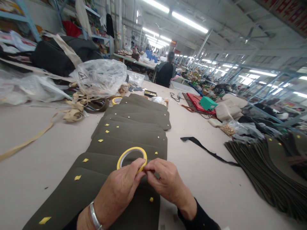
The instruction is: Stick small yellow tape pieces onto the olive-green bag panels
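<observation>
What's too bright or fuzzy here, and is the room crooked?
Head view: the ceiling lights glare white; the room leans sideways; the far clutter looks soft, with blocky squares at the head of the distant person; the left hand, right hand and yellow tape roll look clearer.

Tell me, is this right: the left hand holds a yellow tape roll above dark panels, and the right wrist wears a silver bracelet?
Not quite: the silver bracelet is on the left wrist, as the head view shows. The left hand does hold the yellow tape roll above dark panels.
</observation>
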`<state>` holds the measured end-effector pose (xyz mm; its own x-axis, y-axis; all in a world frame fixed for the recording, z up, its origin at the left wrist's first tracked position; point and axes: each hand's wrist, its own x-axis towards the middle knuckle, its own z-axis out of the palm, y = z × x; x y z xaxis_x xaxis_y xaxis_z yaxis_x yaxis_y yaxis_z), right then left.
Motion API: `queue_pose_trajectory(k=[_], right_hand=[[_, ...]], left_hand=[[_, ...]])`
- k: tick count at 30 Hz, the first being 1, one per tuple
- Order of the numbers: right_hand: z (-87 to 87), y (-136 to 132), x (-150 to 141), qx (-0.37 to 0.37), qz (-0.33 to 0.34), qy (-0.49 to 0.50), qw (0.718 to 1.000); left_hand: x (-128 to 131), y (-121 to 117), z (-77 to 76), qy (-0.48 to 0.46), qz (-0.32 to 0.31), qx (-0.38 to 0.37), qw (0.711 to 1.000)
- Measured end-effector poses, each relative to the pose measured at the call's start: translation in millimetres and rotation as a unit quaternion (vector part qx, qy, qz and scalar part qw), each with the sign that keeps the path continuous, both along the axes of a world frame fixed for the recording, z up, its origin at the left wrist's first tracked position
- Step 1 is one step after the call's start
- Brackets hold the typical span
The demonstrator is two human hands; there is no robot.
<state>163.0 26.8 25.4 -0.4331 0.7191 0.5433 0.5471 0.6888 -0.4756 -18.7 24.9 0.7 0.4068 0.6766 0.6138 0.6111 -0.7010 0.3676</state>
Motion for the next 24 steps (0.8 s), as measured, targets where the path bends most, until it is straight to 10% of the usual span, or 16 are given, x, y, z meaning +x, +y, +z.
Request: queue_pose_trajectory(k=[9, 15, 24], right_hand=[[-11.3, -6.5, -6.7, 0.054, -0.081, 0.007, 0.995], [-7.4, -10.5, -10.6, -0.052, -0.131, 0.076, 0.987], [-14.7, 10.2, 1.4, -0.412, -0.202, 0.323, 0.828]], left_hand=[[0.7, -3.1, 5.6, 0.064, -0.008, -0.056, 0.996], [2.1, 4.6, 11.9, 0.100, -0.005, -0.047, 0.994], [10.4, 1.0, 19.1, 0.040, -0.048, 0.029, 0.998]])
